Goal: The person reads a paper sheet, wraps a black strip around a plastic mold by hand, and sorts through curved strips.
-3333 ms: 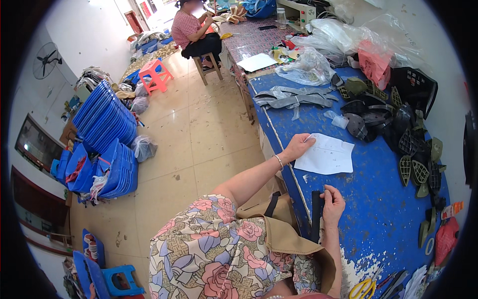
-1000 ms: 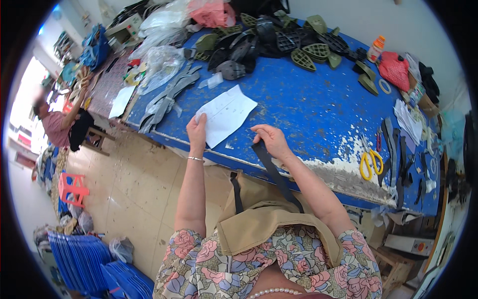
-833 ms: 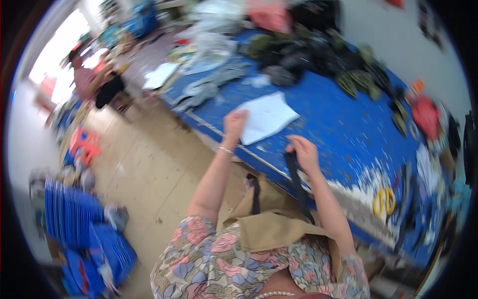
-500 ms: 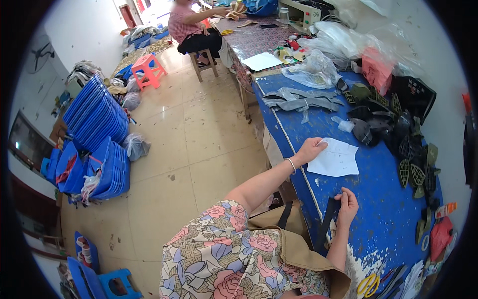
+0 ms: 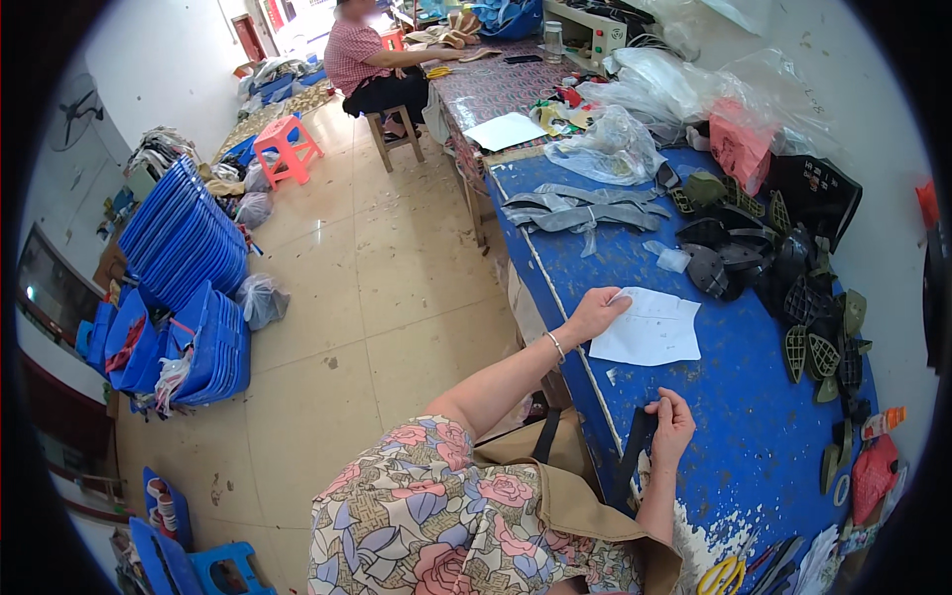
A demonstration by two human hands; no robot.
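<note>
Another person's arm (image 5: pixel 421 57) has come down to the far desk (image 5: pixel 471 94) since the earliest frame. Over the blue desk (image 5: pixel 729 397), the left hand (image 5: pixel 595 312) pinches a white paper (image 5: pixel 650 329) by its upper-left corner; it looks light and easily creased, best held at the edge. The right hand (image 5: pixel 671 428) grips a black strap (image 5: pixel 632 454) near its end, probably soft and bendy.

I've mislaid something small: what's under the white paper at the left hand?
Blue tabletop shows around the white paper, which the left hand holds by a corner. Whatever lies directly beneath it is covered and cannot be seen.
</note>
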